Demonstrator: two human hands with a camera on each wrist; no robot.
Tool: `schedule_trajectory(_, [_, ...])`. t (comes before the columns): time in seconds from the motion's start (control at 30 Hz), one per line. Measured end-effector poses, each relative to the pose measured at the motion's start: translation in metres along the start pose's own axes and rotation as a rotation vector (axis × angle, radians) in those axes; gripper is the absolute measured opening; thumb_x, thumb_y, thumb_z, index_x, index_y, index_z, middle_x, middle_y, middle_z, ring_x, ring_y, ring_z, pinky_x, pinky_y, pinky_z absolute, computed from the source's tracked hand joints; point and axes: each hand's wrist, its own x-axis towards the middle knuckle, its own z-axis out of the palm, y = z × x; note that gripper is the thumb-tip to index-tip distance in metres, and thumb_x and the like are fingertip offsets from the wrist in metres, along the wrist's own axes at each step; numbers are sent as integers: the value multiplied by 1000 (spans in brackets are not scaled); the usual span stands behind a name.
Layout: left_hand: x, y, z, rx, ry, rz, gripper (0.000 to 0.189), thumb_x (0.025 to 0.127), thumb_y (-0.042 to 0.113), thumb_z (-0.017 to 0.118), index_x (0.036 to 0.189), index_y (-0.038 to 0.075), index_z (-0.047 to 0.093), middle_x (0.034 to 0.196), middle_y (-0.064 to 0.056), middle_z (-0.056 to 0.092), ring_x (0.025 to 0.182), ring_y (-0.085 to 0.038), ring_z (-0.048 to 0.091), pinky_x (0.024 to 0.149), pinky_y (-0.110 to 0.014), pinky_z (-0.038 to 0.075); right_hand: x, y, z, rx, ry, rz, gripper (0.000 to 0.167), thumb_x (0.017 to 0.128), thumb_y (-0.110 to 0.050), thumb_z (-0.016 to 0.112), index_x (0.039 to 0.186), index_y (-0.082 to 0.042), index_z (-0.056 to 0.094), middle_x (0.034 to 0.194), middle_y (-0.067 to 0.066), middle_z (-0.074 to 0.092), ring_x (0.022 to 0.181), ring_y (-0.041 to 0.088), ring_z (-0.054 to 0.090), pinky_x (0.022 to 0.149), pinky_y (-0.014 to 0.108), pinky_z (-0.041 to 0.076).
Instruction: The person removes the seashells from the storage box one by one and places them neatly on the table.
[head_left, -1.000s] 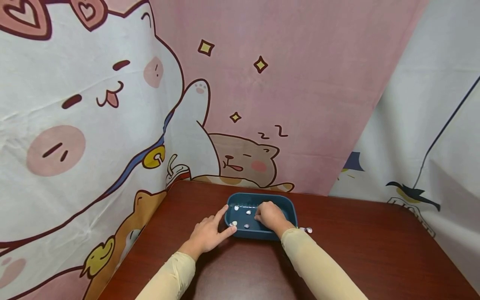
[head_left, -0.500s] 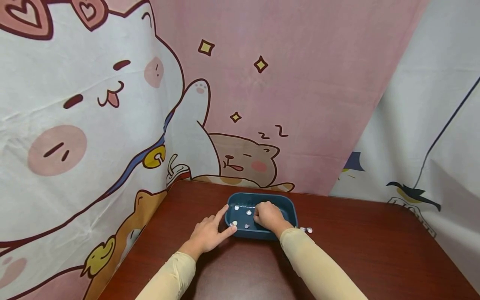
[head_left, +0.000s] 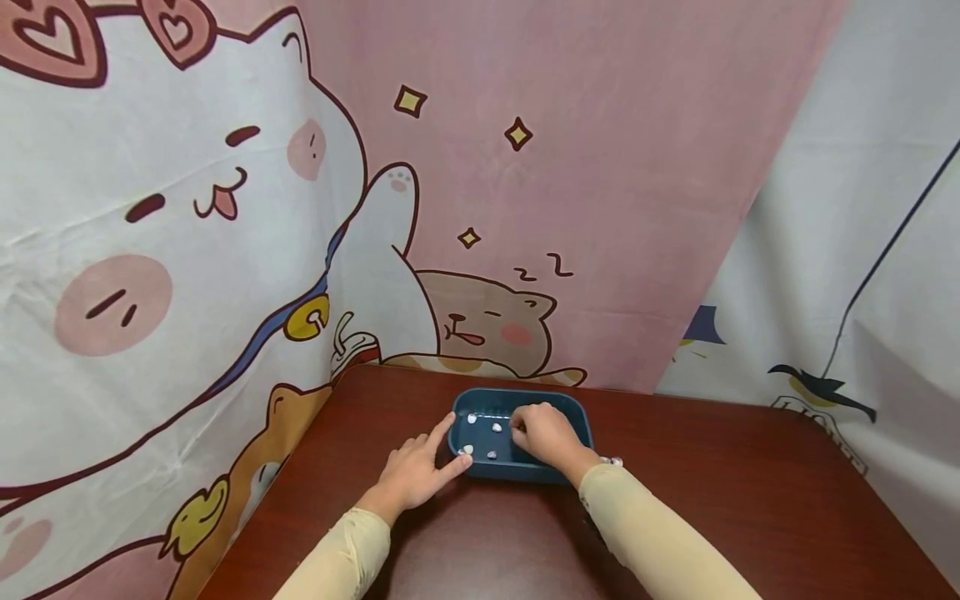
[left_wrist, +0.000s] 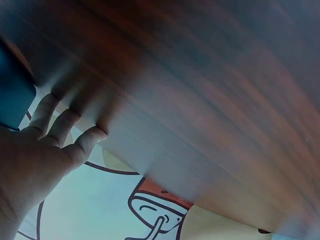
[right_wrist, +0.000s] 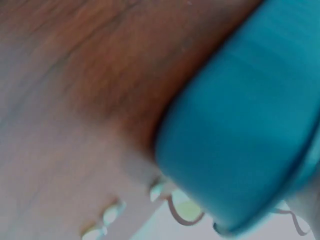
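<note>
In the head view a teal tray (head_left: 517, 472) stands on the table, several small whitish shell-like pieces (head_left: 497, 427) lying apart in its left half. My left hand (head_left: 412, 473) is at the tray's left end, index finger and thumb spread against the rim. Its other fingers extend over the table in the left wrist view. Inside the tray, right of those pieces, my right hand (head_left: 547, 433) reaches down with curled fingers. Whether a piece is between its fingertips is hidden. The tray's outer wall (right_wrist: 235, 135) fills much of the right wrist view.
More whitish pieces (head_left: 615, 461) lie on the reddish-brown table (head_left: 720, 492) just right of the tray, partly behind my right wrist. A printed cloth (head_left: 600, 183) hangs behind the table's back edge and along its left side.
My right forearm has swung slightly to the right, and its wrist now covers part of the pieces outside the tray. My left hand has stayed on the rim.
</note>
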Motion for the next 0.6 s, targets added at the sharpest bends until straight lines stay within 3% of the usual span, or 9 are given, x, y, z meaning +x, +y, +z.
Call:
schedule_trajectory(0.13, [1, -1, 1, 6, 7, 1, 90, 95, 84, 46, 170, 39, 24, 151, -18, 61, 135, -41, 58, 114, -70, 42, -16, 6, -24, 56, 82, -40, 5, 94, -14, 81, 99, -13, 82, 93, -4, 79, 81, 8, 69, 78, 36, 62])
schedule_trajectory(0.3, [2, -1, 1, 22, 15, 10, 90, 96, 84, 45, 170, 38, 24, 149, -18, 62, 134, -40, 59, 113, -69, 43, -44, 37, -52, 99, 184, -58, 7, 91, -9, 82, 97, -13, 83, 89, -4, 80, 74, 2, 67, 67, 26, 58])
schedule_trajectory(0.43, [2, -1, 1, 32, 15, 11, 91, 96, 85, 45, 170, 38, 23, 149, -17, 63, 134, -40, 59, 112, -69, 44, -69, 69, -65, 118, 184, 22, 7, 92, -7, 80, 98, -10, 82, 86, -2, 79, 64, -2, 61, 59, 21, 52])
schedule_trajectory(0.6, [2, -1, 1, 36, 17, 23, 91, 96, 85, 44, 171, 37, 23, 148, -18, 63, 132, -40, 60, 111, -69, 44, -93, 105, -65, 24, 116, 68, 7, 91, -7, 80, 96, -12, 81, 88, -4, 79, 72, 4, 65, 65, 28, 55])
